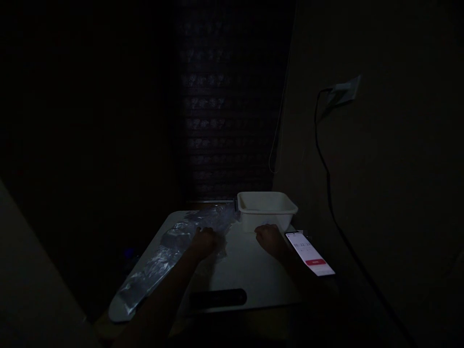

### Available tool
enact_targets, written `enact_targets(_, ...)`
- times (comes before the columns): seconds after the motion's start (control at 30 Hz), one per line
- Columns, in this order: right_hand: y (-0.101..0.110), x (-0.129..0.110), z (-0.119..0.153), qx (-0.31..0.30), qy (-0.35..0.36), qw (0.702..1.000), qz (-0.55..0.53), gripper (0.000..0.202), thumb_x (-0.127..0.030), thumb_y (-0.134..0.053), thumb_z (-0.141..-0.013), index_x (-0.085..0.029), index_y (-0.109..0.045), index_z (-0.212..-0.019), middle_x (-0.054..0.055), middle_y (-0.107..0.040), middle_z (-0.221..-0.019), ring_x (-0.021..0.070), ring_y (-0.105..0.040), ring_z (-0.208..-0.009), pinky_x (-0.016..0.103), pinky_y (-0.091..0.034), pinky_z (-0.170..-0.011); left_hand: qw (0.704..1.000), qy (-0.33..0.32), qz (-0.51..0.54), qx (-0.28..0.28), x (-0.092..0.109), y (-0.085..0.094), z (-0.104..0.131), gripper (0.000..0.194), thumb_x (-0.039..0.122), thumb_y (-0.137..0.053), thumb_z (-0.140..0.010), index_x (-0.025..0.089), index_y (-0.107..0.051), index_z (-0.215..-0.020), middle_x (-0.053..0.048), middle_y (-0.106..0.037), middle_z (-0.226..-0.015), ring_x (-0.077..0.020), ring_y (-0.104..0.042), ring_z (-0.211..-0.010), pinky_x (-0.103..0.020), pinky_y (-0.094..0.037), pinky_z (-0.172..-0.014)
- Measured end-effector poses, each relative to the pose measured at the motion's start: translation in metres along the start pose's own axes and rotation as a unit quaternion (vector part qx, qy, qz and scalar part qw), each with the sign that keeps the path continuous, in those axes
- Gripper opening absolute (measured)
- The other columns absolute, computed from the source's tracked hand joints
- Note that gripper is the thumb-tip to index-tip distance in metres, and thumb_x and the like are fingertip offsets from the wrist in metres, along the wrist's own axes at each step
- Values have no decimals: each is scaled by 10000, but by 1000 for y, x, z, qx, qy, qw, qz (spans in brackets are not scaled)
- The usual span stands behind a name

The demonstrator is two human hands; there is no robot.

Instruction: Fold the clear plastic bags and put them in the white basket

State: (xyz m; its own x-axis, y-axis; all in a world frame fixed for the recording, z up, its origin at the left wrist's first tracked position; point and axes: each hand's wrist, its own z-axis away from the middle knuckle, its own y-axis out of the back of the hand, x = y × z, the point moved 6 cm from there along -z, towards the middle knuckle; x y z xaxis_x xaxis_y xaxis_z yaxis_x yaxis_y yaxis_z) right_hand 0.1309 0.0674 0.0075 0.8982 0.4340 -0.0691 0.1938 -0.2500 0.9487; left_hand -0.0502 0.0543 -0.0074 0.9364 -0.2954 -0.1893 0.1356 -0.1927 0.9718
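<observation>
The scene is very dark. My left hand (204, 242) rests on clear plastic bags (174, 244) spread along the left side of a white board (235, 270). Its fingers are curled, and whatever they may hold is too dim to tell. My right hand (270, 239) is over the board, just in front of a white plastic tub (266, 203). The fingers of that hand are bent inward, and no object shows clearly in them. The inside of the tub is mostly hidden.
A lit phone (311, 253) lies to the right of my right hand. A dark handle slot (219, 298) is at the board's near edge. On the right wall, a black cable (328, 179) hangs from an outlet (344, 92). A dark blind (206, 121) is behind.
</observation>
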Motion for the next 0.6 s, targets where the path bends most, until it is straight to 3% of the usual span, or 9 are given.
enact_targets(0.1,-8,-9,1,-27,5,1000,-12,250,-165,-348,-698,-172,-591,-758,56,-624,-800,151,-523,-803,263,-278,-709,998,-47,12,-26,15,-3,1,307,379,-381,-709,188,-552,-877,-96,-556,-947,-230,-475,-904,-425,-277,-789)
enact_targets(0.2,-13,-18,-1,-45,3,998,-32,240,-171,-355,-695,-180,-592,-736,50,-626,-794,145,-531,-791,257,-287,-703,998,-39,5,-46,24,-3,-2,376,468,-441,-643,198,-551,-881,-97,-572,-926,-251,-493,-874,-457,-267,-785)
enact_targets(0.4,-17,-25,-6,-48,-10,995,-86,245,-180,-356,-696,-186,-593,-757,38,-630,-805,130,-547,-774,233,-313,-697,998,40,-2,-53,26,3,-12,262,211,-350,-725,120,-587,-790,-122,-607,-817,-225,-551,-776,-432,-269,-792)
enact_targets(0.6,-24,-15,-9,-35,-34,992,-119,245,-179,-366,-686,-192,-604,-743,35,-635,-794,130,-558,-756,219,-345,-667,995,86,41,-30,25,8,-24,269,137,-332,-712,104,-586,-794,-137,-608,-797,-219,-551,-801,-373,-319,-749)
